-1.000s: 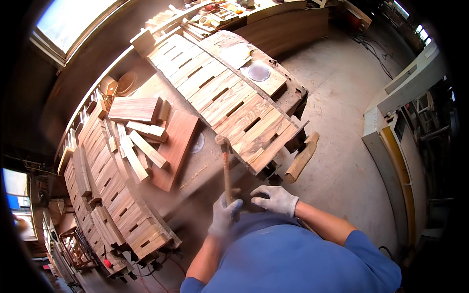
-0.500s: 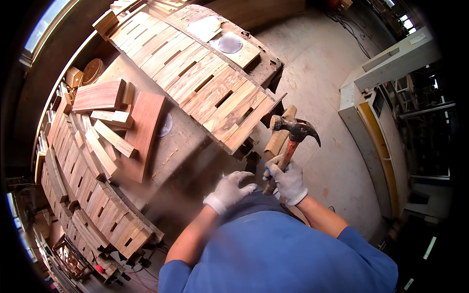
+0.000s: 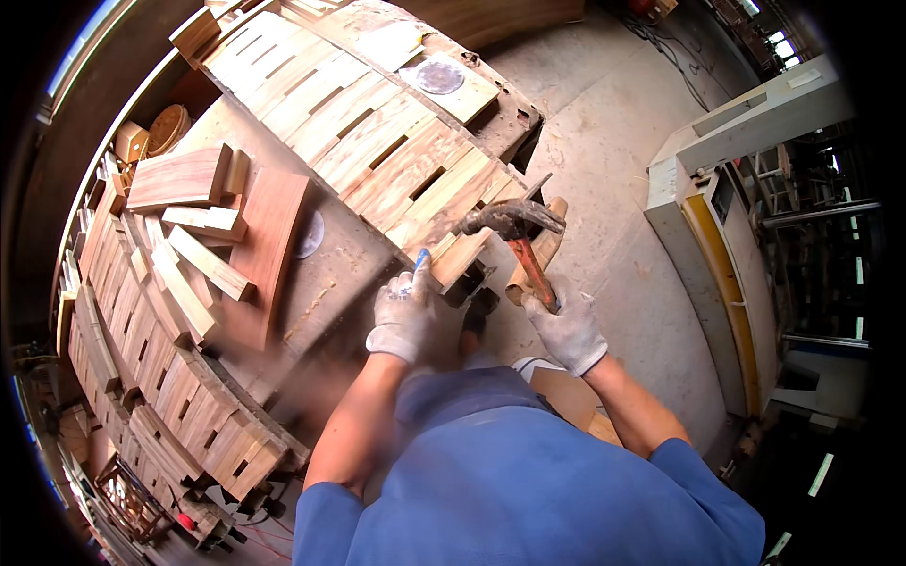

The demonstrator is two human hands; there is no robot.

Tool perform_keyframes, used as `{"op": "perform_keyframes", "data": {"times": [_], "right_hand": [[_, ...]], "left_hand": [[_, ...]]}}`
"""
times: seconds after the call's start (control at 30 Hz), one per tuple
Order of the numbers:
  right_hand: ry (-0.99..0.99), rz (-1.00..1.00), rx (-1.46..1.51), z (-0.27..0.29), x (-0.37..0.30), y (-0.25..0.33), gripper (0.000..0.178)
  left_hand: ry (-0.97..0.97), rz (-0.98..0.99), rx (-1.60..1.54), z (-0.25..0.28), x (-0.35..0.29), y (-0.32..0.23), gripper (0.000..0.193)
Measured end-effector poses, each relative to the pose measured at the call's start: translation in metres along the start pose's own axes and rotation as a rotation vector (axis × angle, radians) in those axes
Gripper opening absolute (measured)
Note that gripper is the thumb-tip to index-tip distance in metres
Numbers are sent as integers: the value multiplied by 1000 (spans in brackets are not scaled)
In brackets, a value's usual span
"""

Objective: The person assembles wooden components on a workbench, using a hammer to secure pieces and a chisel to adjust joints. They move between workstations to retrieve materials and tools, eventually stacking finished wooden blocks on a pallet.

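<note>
hammer (image 3: 512, 223) near panel edge (image 3: 457, 258), floor (image 3: 609, 179) beyond

From the head, the scene is viewed closely and steeply downward, the torso (image 3: 538, 486) placed between five and six o'clock, the panel (image 3: 351, 123) at eleven.

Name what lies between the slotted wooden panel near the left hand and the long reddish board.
In the head view, a round pale disc and light debris on the tabletop.

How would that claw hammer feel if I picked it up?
The claw hammer would probably feel head-heavy, since its dark, seemingly metal head sits at one end of a slimmer handle. It is likely stiff: the handle looks straight in the right hand.
</note>
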State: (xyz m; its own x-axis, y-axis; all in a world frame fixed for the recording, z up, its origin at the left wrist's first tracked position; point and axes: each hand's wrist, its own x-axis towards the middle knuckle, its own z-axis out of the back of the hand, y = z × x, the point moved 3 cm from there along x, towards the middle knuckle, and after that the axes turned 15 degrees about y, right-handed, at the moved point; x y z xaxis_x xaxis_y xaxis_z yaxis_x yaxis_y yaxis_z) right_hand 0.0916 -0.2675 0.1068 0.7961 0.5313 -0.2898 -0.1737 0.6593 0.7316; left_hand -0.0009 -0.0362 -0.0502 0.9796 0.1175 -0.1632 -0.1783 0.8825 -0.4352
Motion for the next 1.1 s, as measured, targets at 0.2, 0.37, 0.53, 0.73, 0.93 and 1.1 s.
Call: {"op": "perform_keyframes", "data": {"times": [0.2,0.37,0.53,0.73,0.93,1.1], "right_hand": [[224,-197,-25,-15,-8,-26,44],[266,-256,-66,-53,-34,-34,43],[270,-176,-246,-70,-24,-37,38],[281,-159,-387,-76,-19,-41,37],[265,-160,-444,-83,-19,-51,37],[250,-136,-396,-81,-20,-53,37]], "left_hand": [[61,30,15,3,-6,3,74],[-66,-27,-174,-11,-9,13,77],[-127,56,-174,-1,5,29,78],[-6,63,-124,8,9,36,81],[-3,86,-159,4,9,34,84],[22,103,-174,2,8,37,85]]}}
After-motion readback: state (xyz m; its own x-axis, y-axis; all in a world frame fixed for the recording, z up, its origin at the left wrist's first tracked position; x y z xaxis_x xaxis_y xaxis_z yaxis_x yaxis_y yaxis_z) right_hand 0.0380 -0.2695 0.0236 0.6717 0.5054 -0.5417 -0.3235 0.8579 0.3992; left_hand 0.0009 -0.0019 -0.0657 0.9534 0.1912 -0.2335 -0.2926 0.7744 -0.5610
